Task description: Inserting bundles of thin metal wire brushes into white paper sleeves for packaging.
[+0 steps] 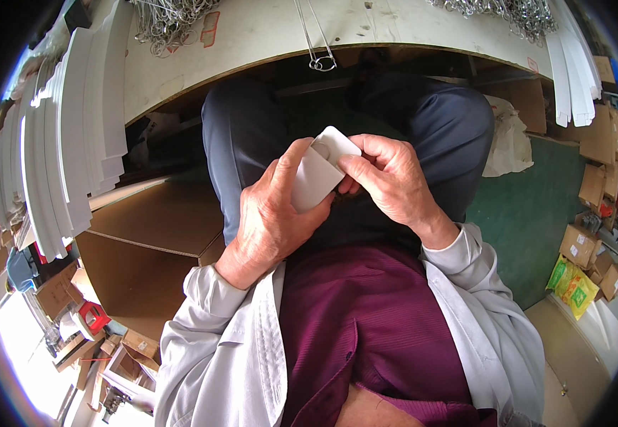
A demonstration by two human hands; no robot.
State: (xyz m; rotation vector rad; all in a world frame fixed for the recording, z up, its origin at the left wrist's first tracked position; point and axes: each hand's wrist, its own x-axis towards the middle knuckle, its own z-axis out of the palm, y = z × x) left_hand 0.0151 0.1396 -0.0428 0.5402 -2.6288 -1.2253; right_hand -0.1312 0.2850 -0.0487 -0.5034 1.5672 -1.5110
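Note:
Above my lap, both hands meet at a small white box [314,181], which looks like thin card and is tilted. My left hand [269,211] wraps round its body, thumb along one side and fingers underneath. At the box's upper right end a rounded white flap [338,139] sticks out, with a curved edge like a thumb notch beside it. The thumb and fingers of my right hand [397,183] pinch that flap. What the box contains, if anything, is hidden.
Ahead is a white worktable [266,32], with metal wire pieces [172,21] heaped on it and a wire loop [321,62] hanging over its edge. White strips [74,135] are stacked at left, more strips [571,71] at right. A cardboard box [145,245] stands open beside my left leg.

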